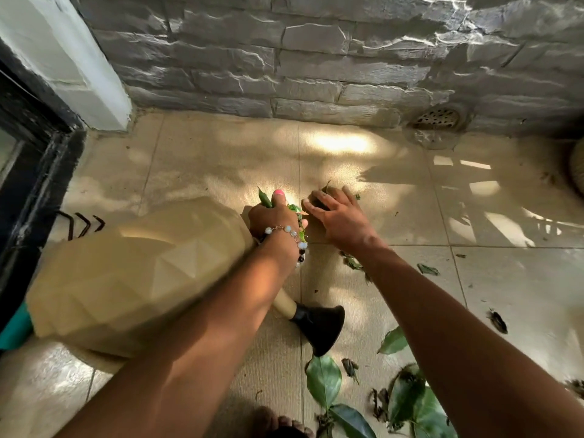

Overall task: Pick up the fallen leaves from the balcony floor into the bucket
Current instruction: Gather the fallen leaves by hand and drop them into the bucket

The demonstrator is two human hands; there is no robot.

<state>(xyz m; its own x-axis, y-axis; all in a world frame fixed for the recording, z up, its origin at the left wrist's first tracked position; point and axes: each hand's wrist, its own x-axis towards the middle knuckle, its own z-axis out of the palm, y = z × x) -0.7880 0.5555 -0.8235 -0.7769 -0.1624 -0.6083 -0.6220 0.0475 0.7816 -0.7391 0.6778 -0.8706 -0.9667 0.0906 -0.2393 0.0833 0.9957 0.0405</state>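
Observation:
My left hand (pixel 274 218), with a bead bracelet on the wrist, grips a bunch of green leaves (pixel 264 197) that stick out past the thumb. Just to its right, my right hand (pixel 339 218) is palm down on the tiled floor, fingers curled over a dark leaf (pixel 325 187). More fallen leaves lie nearer me on the right: a large green leaf (pixel 324 379), a green and dried cluster (pixel 407 403), and small dark scraps (pixel 428 269). No bucket can be made out.
A beige faceted watering can (pixel 136 279) with a black spout head (pixel 319 324) lies under my left forearm. A grey stone wall (pixel 316 64) with a floor drain (pixel 437 120) closes the far side. A black door frame (pixel 34 172) stands left. Toes (pixel 278 422) show at the bottom.

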